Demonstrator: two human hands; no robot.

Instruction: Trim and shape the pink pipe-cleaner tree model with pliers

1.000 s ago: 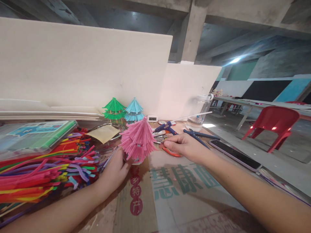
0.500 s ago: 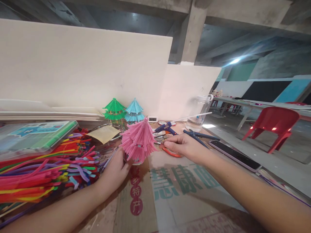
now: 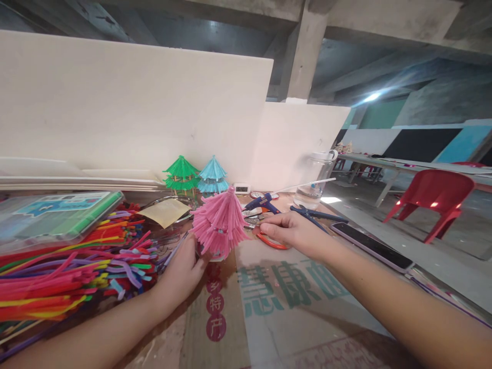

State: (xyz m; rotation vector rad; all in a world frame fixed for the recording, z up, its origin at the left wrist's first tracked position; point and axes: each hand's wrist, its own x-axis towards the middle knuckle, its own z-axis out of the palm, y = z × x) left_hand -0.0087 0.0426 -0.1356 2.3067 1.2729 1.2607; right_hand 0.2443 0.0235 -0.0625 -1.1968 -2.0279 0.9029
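Note:
In my left hand (image 3: 185, 264) is a pink two-tiered pavilion (image 3: 219, 223) made of pipe cleaners, held upright from its lower left side, so the fingertips are hidden behind it. My right hand (image 3: 290, 233) hovers to the right of the model, thumb and fingers pinched together. Whatever is between those fingers, if anything, is too small to make out. An orange-handled tool (image 3: 272, 242) lies just under that hand. Behind the pink model stand a green pavilion (image 3: 181, 174) and a light blue pavilion (image 3: 212, 175) of the same build.
Bundles of coloured pipe cleaners (image 3: 77, 271) and a clear plastic case (image 3: 57, 218) occupy the left. A blue glue gun (image 3: 265, 202), dark-handled pliers (image 3: 319, 212), a water bottle (image 3: 313, 179) and a phone (image 3: 371, 246) lie towards the right. White boards (image 3: 134, 113) stand at the back.

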